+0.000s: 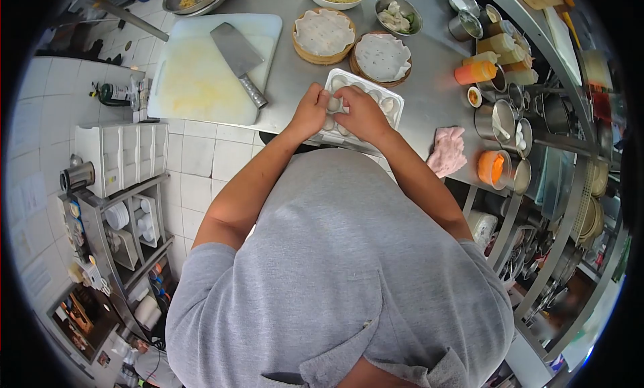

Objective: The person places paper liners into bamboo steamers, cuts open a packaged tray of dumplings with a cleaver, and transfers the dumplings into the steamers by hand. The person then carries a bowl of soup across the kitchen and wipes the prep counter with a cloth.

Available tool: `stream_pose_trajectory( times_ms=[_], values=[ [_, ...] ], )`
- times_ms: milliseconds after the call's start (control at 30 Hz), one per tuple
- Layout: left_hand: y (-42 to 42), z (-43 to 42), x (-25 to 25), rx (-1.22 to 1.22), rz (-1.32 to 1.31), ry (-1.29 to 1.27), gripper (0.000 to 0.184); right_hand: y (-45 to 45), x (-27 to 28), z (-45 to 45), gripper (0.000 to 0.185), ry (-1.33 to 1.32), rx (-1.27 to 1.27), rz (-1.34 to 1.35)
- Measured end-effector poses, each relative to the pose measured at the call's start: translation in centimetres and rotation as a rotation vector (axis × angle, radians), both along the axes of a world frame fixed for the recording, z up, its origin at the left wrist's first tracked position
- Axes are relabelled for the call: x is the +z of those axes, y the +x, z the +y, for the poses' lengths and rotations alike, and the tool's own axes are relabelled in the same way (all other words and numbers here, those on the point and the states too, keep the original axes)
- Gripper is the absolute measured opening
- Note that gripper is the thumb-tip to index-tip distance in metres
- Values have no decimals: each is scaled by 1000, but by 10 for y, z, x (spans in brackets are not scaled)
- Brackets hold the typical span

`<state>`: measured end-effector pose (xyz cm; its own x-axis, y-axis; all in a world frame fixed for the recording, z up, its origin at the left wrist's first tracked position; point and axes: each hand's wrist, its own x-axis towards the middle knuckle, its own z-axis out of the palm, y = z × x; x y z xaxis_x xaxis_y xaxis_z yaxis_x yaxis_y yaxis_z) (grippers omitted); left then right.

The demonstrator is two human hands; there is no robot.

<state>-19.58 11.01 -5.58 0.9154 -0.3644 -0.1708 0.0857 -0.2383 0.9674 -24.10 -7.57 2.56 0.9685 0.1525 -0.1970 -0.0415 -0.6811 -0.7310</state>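
Note:
A white tray (396, 107) at the steel counter's front edge holds several pale, rounded pieces that look like dumplings. Over its left part, one such dumpling (333, 105) sits between my two hands. My left hand (311, 112) is closed with its fingertips at the left side of that dumpling. From the right, my right hand (364, 114) reaches over the tray, its thumb and curled fingers pinching at the same piece. The fingers partly hide the dumpling and the pieces below.
Left of the tray lies a white cutting board (194, 73) with a cleaver (238, 49). Two paper-lined bamboo steamers (325, 32) and a metal bowl (398, 16) stand behind. A pink cloth (447, 150), sauce bottles (476, 73) and metal pots (495, 120) are at the right.

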Motion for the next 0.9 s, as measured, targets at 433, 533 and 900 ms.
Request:
stream_pose_trajectory(
  times_ms=[433,533,900],
  values=[
    [-8,-2,-4,43,-65,-121,20,8,-10,6,51,-97,16,-99],
    [-7,-2,-8,66,-51,-136,19,11,-9,9,50,-106,3,-78],
    [0,-2,-13,72,68,-224,21,6,3,19,40,-204,2,-132]
  ],
)
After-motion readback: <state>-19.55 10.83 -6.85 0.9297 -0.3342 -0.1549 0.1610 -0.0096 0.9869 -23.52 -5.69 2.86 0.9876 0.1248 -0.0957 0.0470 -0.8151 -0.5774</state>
